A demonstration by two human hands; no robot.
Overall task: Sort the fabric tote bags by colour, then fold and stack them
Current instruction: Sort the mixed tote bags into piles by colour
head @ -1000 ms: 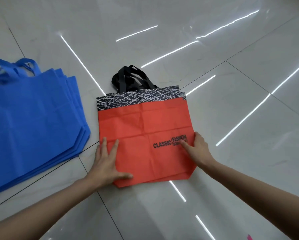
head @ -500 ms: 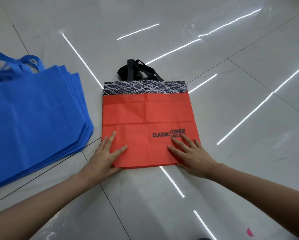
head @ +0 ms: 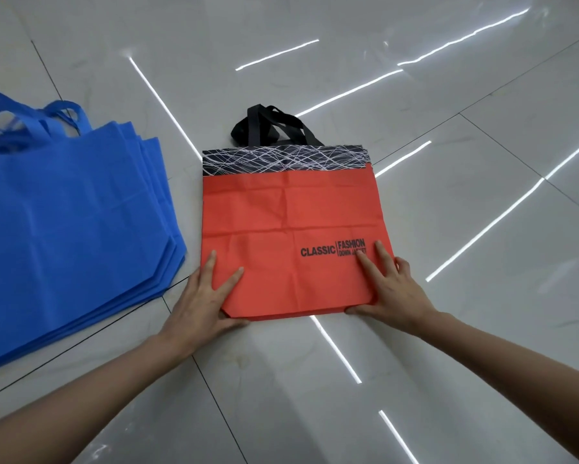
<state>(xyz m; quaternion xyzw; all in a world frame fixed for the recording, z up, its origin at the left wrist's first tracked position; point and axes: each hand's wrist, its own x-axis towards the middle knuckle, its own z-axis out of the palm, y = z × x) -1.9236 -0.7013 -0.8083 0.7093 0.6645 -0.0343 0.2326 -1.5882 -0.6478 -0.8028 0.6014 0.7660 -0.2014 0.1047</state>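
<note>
**Position.** The red bag [head: 291, 229] lies flat on the floor [head: 315, 380], print up, black handles [head: 268, 128] at the far end. It is near the blue stack [head: 73, 229] but not touching it.

**Hands.** Your left hand [head: 201, 296] and right hand [head: 392, 289] rest on the near corners, fingers straight and spread, thumbs along the near edge. Whether the thumbs are under that edge cannot be told.

**Judged step.** First fold, near edge going away from you.

**Risks.**
1. The floor is glossy. If you push instead of lifting, the whole bag will likely slide and skew.
2. Raising one corner ahead of the other would give a slanted fold.
3. The creases already across the middle may pull the fold off line.
4. The bunched handles, left untucked, would make the stack sit lopsided.
5. Drifting left would mix red with blue.
</note>
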